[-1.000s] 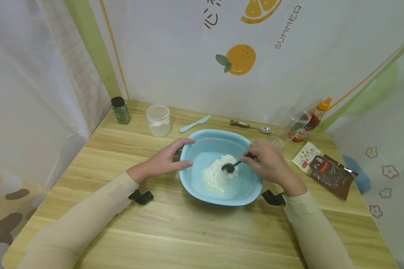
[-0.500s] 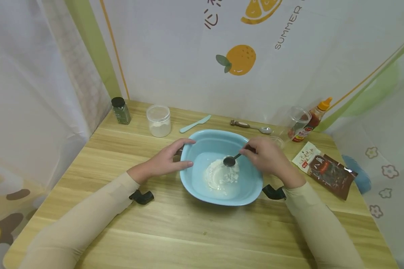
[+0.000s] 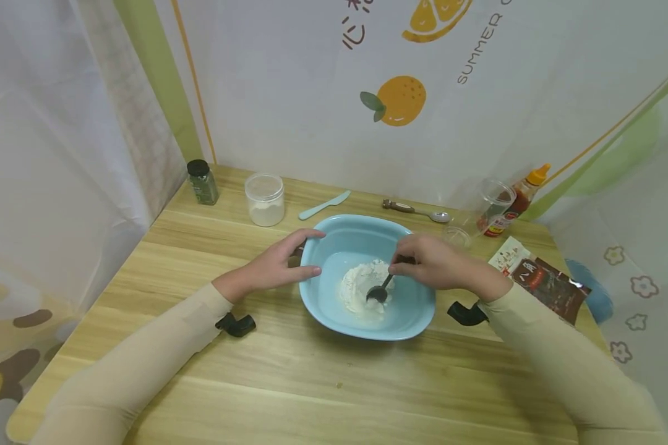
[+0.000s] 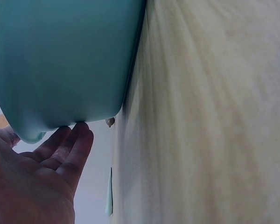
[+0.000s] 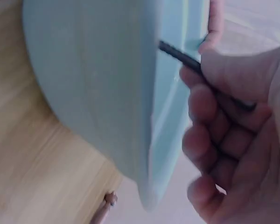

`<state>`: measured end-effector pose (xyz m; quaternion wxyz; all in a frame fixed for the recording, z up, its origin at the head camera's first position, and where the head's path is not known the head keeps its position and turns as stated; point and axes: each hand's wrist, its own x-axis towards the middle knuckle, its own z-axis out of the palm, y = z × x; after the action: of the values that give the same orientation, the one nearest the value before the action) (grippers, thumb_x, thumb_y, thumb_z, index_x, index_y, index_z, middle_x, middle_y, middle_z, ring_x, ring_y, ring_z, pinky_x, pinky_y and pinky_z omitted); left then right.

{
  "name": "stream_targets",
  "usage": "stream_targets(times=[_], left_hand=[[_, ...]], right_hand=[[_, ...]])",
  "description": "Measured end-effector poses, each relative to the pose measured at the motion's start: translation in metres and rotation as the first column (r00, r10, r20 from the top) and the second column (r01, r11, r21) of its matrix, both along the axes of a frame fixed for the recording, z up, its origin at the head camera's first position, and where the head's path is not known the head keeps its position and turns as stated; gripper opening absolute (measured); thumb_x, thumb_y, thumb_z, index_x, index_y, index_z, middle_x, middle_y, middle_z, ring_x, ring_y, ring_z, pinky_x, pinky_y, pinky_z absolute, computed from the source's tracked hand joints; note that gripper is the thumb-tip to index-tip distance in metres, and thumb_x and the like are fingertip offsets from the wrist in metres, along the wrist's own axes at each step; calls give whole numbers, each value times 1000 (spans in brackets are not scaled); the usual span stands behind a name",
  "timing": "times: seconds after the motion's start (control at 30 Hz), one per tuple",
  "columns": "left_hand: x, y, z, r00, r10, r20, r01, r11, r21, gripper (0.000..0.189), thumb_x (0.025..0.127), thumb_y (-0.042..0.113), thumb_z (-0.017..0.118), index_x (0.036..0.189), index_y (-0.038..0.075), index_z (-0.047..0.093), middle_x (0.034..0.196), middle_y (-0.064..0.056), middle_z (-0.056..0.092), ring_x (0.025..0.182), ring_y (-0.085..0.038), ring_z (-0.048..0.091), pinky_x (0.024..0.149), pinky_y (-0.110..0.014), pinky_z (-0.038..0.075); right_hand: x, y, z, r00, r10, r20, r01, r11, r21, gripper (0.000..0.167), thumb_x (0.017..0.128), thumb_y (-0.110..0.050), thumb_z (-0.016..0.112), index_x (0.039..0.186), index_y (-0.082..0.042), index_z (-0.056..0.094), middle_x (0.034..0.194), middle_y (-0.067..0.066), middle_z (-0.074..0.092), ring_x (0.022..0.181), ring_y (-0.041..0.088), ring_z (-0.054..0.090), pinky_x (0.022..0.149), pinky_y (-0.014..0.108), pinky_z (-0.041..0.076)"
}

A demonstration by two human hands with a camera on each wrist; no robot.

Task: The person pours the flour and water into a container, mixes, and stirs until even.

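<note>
A light blue basin (image 3: 362, 334) stands on the wooden table, a mound of white powder (image 3: 354, 285) inside it. My left hand (image 3: 268, 263) holds the basin's left side, thumb at the rim; in the left wrist view, the fingers (image 4: 78, 148) lie against its outer wall. Between thumb and curled fingers, my right hand (image 3: 431, 262) pinches a small black spoon (image 3: 376, 294). The spoon's bowl is down in the powder, tilted toward the near side. From the right wrist view, only the black handle (image 5: 182, 57) shows, its bowl hidden behind the basin wall.
Behind the basin lie a pale blue knife (image 3: 324, 206) and a metal spoon (image 3: 417, 212). A jar of white powder (image 3: 265, 207) and a green spice jar (image 3: 203, 184) stand back left. Back right are a clear cup (image 3: 496, 201), sauce bottle (image 3: 520, 194) and brown packet (image 3: 553, 287).
The right hand lifted the spoon slightly off the powder, then swung it down and nearer into the mound. The powder has shifted shape. The left hand stays on the basin.
</note>
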<state>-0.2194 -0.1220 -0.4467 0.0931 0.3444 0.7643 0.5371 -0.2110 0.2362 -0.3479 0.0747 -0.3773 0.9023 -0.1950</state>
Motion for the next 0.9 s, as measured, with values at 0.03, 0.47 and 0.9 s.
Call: stream_targets(times=[0.03,0.47,0.9], left_hand=[[0,0,0,1000,0,1,0,1000,0,70,103,15,78,162,0,44,164,-24,47,136,-45,64,96,-41,67],[1,0,0,1000,-3,4,3,1000,0,70,103,14,78,163,1,44,165,-24,46,137,-45,64,96,-40,67],[-1,0,-2,1000,-3,-16,3,1000,-1,70,103,16,78,163,1,45,163,-24,48,135,-43,65,98,-42,67]], right_hand=[[-1,1,2,1000,0,-3,0,1000,19,10,104,-12,80,95,-15,84,89,-8,71,74,7,59,63,30,50],[-10,-33,5,979,194,-57,-191,981,42,13,107,-17,77,96,-15,83,89,-9,73,77,4,62,68,32,56],[-24,-39,9,991,-86,-100,100,985,142,19,110,-22,72,100,-8,80,82,-2,72,66,12,59,60,35,50]])
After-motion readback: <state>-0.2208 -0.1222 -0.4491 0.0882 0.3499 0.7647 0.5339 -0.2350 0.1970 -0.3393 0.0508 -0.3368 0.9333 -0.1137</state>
